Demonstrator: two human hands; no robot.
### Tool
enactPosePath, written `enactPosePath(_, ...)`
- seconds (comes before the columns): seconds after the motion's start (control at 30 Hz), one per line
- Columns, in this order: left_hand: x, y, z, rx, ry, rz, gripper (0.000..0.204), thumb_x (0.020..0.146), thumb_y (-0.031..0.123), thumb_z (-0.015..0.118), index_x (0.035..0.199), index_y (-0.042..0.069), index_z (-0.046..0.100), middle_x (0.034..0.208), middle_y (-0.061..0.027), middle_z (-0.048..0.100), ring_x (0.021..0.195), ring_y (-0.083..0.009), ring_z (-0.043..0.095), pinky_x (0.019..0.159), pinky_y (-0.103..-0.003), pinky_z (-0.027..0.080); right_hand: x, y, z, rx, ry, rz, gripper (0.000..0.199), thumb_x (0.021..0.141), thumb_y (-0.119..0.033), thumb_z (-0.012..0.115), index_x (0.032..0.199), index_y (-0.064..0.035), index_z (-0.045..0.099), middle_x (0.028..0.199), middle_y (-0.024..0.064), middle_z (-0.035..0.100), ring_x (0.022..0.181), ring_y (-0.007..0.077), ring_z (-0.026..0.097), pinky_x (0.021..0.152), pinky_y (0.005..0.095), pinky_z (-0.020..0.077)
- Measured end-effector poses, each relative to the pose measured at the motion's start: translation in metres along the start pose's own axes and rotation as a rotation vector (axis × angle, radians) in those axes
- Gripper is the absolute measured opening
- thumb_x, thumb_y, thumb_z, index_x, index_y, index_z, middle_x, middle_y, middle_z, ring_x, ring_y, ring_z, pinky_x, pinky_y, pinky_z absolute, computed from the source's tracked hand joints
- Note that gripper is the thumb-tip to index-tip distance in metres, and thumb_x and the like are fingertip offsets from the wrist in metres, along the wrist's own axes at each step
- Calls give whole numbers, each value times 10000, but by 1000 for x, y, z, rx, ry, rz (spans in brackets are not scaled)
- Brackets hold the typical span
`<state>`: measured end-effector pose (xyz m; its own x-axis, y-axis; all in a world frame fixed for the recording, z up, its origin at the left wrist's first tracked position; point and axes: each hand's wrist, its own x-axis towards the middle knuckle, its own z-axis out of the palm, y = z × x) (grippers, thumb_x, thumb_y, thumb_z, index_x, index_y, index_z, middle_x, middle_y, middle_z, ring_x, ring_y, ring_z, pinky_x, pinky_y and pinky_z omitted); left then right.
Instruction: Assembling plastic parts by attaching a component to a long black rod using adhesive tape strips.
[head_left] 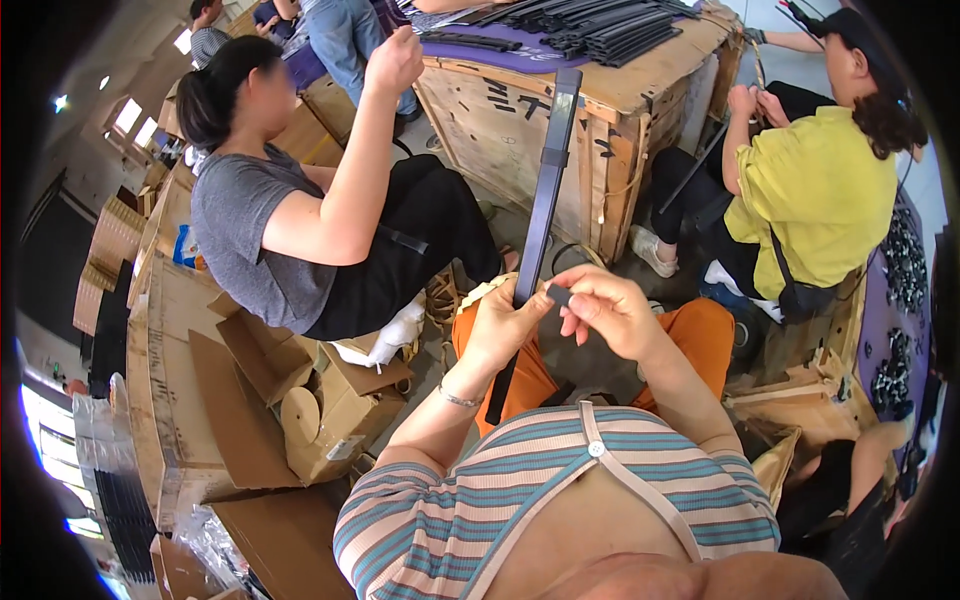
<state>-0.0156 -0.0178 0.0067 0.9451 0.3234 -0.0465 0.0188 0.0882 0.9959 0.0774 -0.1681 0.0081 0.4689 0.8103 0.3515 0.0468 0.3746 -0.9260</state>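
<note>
My left hand point(503, 322) grips a long dark flat strip point(547, 190) that stands nearly upright in front of me, its top end reaching the wooden crate point(600, 120). My right hand point(608, 310) pinches a small dark piece point(559, 295) next to the strip's lower part, close to my left fingers. Both hands are above my lap, over orange trousers point(705, 335). On the crate top lies a pile of several similar dark strips point(600, 28).
A person in a grey shirt point(250, 230) sits to the left with one arm raised. A person in a yellow shirt point(815, 195) sits at the right. Open cardboard boxes point(320, 410) stand at the lower left. Small dark parts point(905, 265) lie on a purple surface at the right.
</note>
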Motion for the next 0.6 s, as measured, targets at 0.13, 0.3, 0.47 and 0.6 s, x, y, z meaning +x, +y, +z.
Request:
enactPosePath(0.13, -6, -1, -1, -93, -102, -39, 336, 944, 321, 419, 909, 2, 517, 549, 28, 397, 438, -55, 357, 405, -190, 293, 5, -15, -11, 46, 11, 20, 151, 917, -158, 483, 892, -17, 528, 751, 12, 530, 586, 53, 496, 491, 176, 377)
enactPosePath(0.3, -12, -3, -2, -84, -161, -43, 360, 947, 324, 393, 928, -18, 505, 603, -3, 415, 475, -68, 352, 433, -203, 294, 16, -24, -11, -201, 190, -75, 131, 883, -142, 554, 836, -25, 522, 679, -34, 466, 609, 19, 387, 546, 180, 333)
enactPosePath(0.47, -15, 5, 4, -15, -122, -12, 332, 961, 292, 363, 895, 0, 505, 535, 21, 388, 438, -53, 340, 415, -188, 275, 22, -14, -9, -239, 240, -134, 131, 862, -115, 583, 793, -35, 506, 677, -53, 443, 601, 11, 362, 531, 172, 303)
enactPosePath(0.6, -17, 4, 2, -15, -113, -23, 328, 962, 293, 360, 891, 6, 504, 534, 22, 387, 437, -50, 336, 416, -187, 269, 25, -6, -7, -223, 268, -128, 150, 848, -101, 600, 764, -41, 490, 661, -50, 447, 586, 11, 363, 521, 174, 303)
